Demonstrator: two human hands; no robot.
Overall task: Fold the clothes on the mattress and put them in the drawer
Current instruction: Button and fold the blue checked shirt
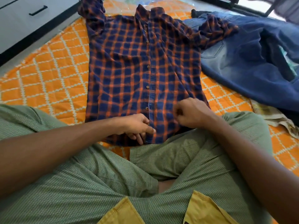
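A navy and orange checked shirt [132,65] lies spread face up on the orange quilted mattress [53,65], buttons down its middle and collar at the far end. At the shirt's near hem my left hand [137,126] pinches the button placket. Just right of it, my right hand [192,113] has its fingers curled on the shirt's right front panel. Blue jeans [252,62] lie crumpled to the right, with one shirt sleeve draped over them.
A white drawer unit with a black handle [38,10] stands at the far left beside the mattress. A pale yellowish cloth [273,117] lies near my right knee. My legs in green shorts [113,175] fill the foreground.
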